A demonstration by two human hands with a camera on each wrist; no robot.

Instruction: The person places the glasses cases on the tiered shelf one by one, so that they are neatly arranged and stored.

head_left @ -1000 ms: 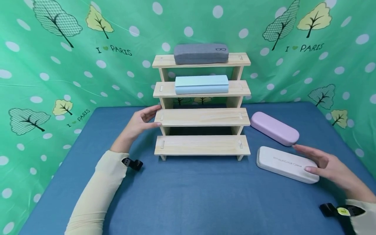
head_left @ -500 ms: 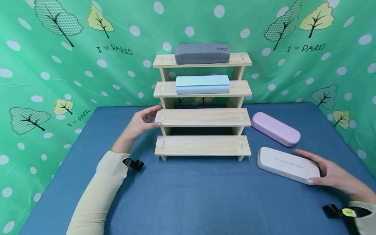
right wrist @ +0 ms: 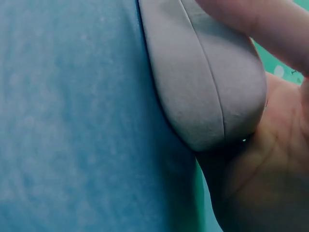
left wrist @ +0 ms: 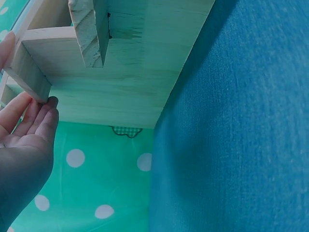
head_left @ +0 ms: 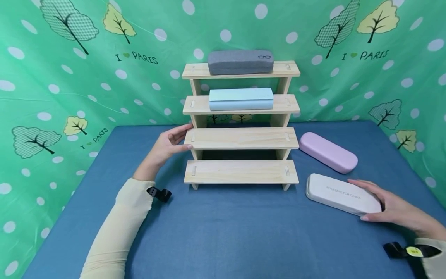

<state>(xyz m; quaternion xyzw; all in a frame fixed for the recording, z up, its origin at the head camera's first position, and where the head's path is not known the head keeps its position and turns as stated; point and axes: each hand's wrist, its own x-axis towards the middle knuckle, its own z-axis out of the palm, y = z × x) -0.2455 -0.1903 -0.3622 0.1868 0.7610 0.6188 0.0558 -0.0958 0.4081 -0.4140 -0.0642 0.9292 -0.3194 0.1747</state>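
"Where's the white case (head_left: 343, 193) on your feed?"

"On the blue cloth (head_left: 226, 232), right of the wooden stand (head_left: 240, 171). I see the right hand (head_left: 391, 205) gripping one end, thumb and fingers curved along opposite long sides, presumably for a firm hold."

"And the left hand (head_left: 162, 149)?"

"Thumb and fingers pinch the end of the second shelf up (head_left: 240, 138), likely steadying it. The purple case (head_left: 328, 152) lies behind the white one; light-blue (head_left: 241, 100) and gray cases (head_left: 240, 63) sit lengthwise on the upper shelves, where they fit best, I'd say."
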